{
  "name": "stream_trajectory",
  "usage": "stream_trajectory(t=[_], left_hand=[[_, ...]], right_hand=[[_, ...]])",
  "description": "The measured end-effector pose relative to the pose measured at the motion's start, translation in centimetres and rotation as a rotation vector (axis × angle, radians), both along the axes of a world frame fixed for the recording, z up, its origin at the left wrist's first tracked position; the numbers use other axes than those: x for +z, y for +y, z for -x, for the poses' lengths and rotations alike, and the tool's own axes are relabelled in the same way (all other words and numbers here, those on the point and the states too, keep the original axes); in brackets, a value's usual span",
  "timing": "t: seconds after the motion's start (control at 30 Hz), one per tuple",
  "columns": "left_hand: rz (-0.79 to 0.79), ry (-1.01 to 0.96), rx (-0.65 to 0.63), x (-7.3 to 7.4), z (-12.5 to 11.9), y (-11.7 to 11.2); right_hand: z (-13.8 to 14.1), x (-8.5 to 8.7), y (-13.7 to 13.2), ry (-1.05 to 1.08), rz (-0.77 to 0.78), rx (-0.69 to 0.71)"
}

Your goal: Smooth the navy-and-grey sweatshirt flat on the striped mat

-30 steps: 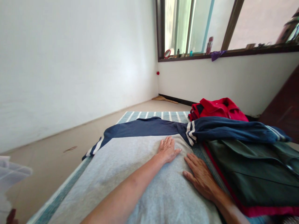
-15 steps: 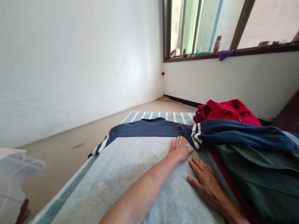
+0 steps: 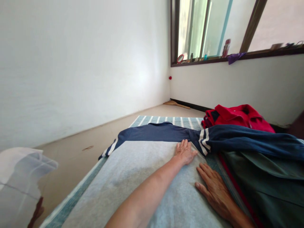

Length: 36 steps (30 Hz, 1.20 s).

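White plaster wall [image 3: 83,63] behind; striped teal floor mat [image 3: 166,119] below, bearing a flat grey-and-navy sweatshirt [image 3: 152,180]. Left hand [image 3: 185,152]: fingers open, pressed flat on grey fabric just below the navy yoke [image 3: 154,133]. Right hand [image 3: 215,193]: fingers spread, gripping nothing, on the same fabric. Alongside: navy jacket [image 3: 249,142] over dark green garment [image 3: 266,180], crumpled red garment [image 3: 239,115] beyond. Versus earlier: hands unchanged, camera view shifted. Sweatshirt's lower end cut off by the frame.

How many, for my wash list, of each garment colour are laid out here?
Grey-and-navy long-sleeved top: 1
Red garment: 1
Dark green garment: 1
Total: 3
A red edge under the green one may be another piece; not counted.
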<state>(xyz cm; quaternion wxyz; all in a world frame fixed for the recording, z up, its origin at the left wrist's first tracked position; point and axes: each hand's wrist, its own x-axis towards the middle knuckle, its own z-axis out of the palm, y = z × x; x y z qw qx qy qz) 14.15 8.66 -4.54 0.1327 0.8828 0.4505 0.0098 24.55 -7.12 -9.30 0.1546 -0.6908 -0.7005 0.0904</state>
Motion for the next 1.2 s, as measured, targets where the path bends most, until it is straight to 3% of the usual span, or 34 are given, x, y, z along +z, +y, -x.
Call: stream_trajectory(t=[0.17,0.43,0.63,0.93,1.2], left_hand=[[-0.091,0.072,0.102,0.6,3.5,1.6],[-0.155,0.132,0.33,1.4,8.7,7.6],[-0.153,0.131,0.354,1.0,8.6,10.5],[-0.105,0.133,0.316,-1.1,7.8,10.8],[-0.109,0.125,0.321,-0.2,8.2,10.9]], right_hand=[[0.0,0.2,0.0,-0.008,0.02,0.002],[0.0,-0.2,-0.2,0.0,-0.005,0.013],[-0.5,-1.0,0.1,0.004,-0.005,0.015],[-1.8,-2.6,0.4,0.014,-0.04,0.055],[-2.4,-3.8,0.5,0.026,-0.128,0.072]])
